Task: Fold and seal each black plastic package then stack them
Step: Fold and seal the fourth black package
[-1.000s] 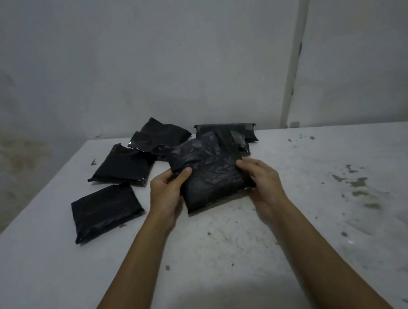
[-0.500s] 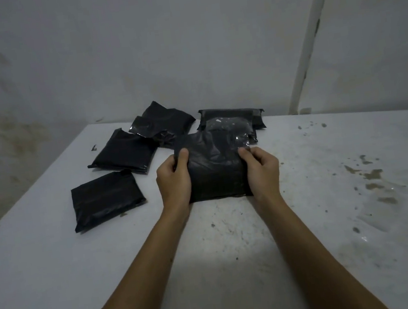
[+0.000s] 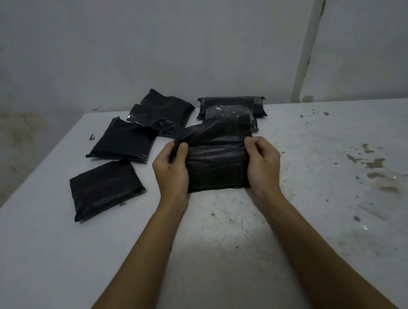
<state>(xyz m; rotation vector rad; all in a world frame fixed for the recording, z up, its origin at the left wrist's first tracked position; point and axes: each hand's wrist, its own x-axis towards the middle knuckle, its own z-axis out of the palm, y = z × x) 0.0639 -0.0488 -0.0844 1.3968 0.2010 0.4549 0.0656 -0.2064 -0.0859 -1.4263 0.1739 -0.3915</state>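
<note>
A black plastic package (image 3: 216,163) lies on the white table (image 3: 238,254) in front of me, its upper flap raised. My left hand (image 3: 171,172) grips its left edge, thumb pinching the flap's corner. My right hand (image 3: 263,163) grips the right edge with curled fingers. Several other black packages lie beyond and to the left: one flat at the near left (image 3: 105,187), one behind that (image 3: 122,141), one further back (image 3: 165,110), and two at the back centre (image 3: 230,103), partly hidden behind the held flap.
The table is stained and scuffed, with dark marks at the right (image 3: 372,164). A bare wall (image 3: 130,46) stands close behind the table, with a white pipe (image 3: 312,34) running up it at the right.
The package has settled squarely on the table and both hands have shifted to its side edges. The upper flap has lifted up between the thumbs.
</note>
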